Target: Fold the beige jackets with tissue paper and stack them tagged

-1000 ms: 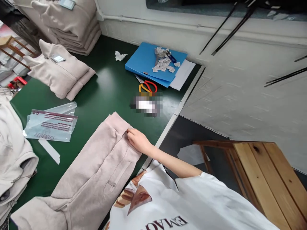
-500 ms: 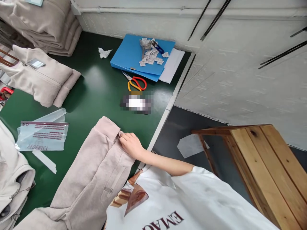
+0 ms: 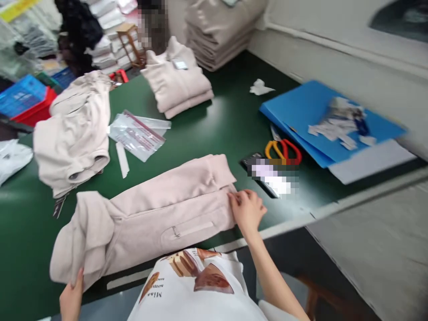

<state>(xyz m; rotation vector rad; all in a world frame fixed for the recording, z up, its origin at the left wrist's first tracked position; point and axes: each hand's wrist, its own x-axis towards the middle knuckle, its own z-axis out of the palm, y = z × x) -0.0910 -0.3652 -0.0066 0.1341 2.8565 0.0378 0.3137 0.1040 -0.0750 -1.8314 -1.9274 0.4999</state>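
Note:
A pale beige hooded sweatshirt (image 3: 147, 223) lies folded lengthwise in front of me, its zipped pocket facing up. The sleeve cuff and hem point right and the bunched hood is at the left. My right hand (image 3: 247, 211) is closed, pinching the hem edge at the right end. Down at the lower left, my left hand (image 3: 72, 294) grips the hood's edge, thumb on top and the other fingers mostly hidden. Beyond my right hand is a dark flat item (image 3: 267, 178), partly blurred out, beside scissors (image 3: 284, 149) with red and yellow handles.
Clear plastic bags (image 3: 137, 136) and a white strip (image 3: 122, 159) lie on the green table (image 3: 230, 120). Around them are a loose garment (image 3: 76, 133), a folded sweatshirt (image 3: 182, 87), a garment stack (image 3: 220, 35), and a blue folder (image 3: 301, 111) bearing small labels. A wall borders the right side.
My view has swung left, bringing the hood and my left hand into sight. The sweatshirt now lies more crosswise before me, and my right hand is still at its hem.

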